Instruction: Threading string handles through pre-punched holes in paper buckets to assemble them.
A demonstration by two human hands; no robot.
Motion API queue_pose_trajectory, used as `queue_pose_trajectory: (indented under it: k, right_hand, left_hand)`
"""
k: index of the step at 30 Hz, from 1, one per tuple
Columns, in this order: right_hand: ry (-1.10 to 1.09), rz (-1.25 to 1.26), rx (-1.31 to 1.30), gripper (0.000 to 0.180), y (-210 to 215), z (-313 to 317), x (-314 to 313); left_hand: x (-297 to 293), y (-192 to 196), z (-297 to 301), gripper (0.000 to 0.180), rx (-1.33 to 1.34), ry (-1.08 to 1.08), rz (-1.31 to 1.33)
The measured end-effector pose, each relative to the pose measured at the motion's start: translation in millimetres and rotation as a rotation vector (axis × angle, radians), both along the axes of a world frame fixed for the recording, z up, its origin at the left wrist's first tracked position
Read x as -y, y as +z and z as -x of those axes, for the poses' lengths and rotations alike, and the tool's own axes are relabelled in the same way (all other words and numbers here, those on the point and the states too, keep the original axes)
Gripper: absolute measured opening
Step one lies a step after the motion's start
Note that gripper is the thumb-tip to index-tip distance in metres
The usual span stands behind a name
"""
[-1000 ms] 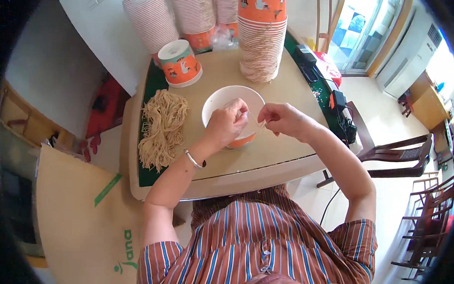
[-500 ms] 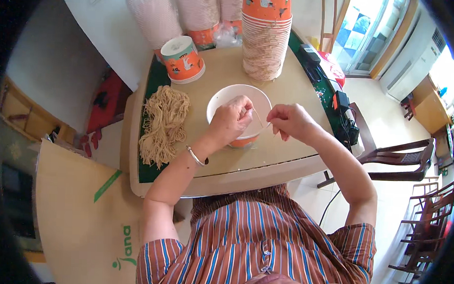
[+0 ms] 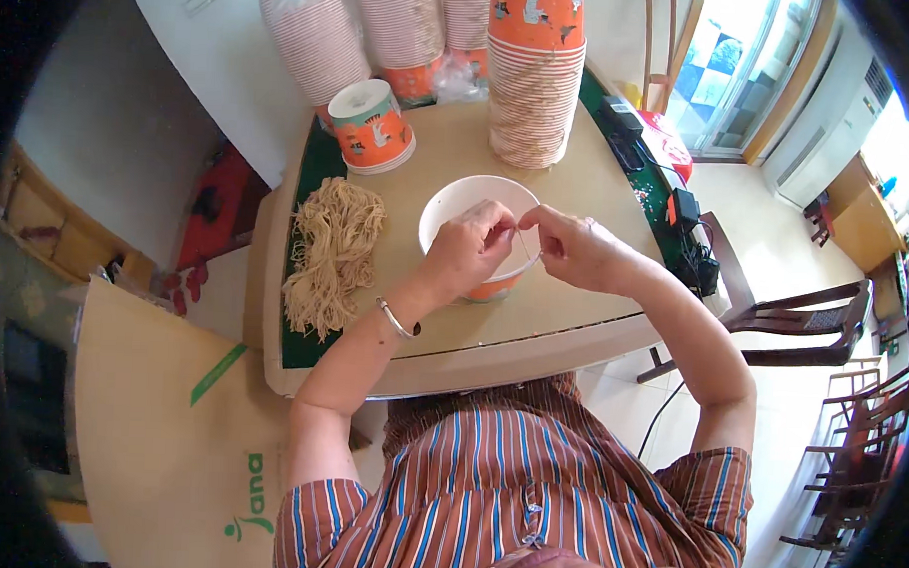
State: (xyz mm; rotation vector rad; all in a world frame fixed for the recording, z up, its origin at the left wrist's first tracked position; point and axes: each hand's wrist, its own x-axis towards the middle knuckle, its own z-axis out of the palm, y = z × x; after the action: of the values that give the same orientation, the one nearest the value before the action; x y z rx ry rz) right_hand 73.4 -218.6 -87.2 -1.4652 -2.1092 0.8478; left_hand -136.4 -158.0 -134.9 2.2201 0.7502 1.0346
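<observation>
An orange paper bucket [image 3: 494, 288] with a white inside stands upright near the table's front edge. Over its mouth, my left hand [image 3: 471, 250] is closed, thumb and fingers pinching a thin beige string [image 3: 522, 244]. My right hand [image 3: 583, 250] pinches the same string at the bucket's right rim, its fingertips close to those of the left. The string runs down toward the rim; whether it passes through a hole there is too small to tell. Left of the bucket lies a loose bundle of beige strings [image 3: 333, 255].
Behind the bucket rises a tall stack of nested buckets [image 3: 531, 101]. A short upside-down stack [image 3: 373, 131] sits at the back left, before plastic-wrapped stacks [image 3: 318, 39]. Black adapters and cables [image 3: 687, 217] line the right edge. A wooden chair [image 3: 804, 321] stands to the right.
My right hand has moved left and turned, bringing its fingertips close to my left hand's. The gap with taut string between the hands has narrowed. The view has shifted slightly.
</observation>
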Motion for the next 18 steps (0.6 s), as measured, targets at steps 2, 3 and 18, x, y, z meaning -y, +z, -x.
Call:
queue_pose_trajectory:
  k: [2,3,18]
  right_hand:
    - [0.034,-0.259,0.223,0.041,-5,-1,2]
    - [0.032,-0.259,0.223,0.041,-8,0,1]
    - [0.071,-0.688,0.36,0.013,-20,0,1]
  left_hand:
    - [2,2,0,0.009,-0.003,-0.014,-0.041]
    - [2,3,0,0.009,-0.004,-0.015,-0.041]
    - [2,0,-1,0.01,-0.067,0.008,0.035]
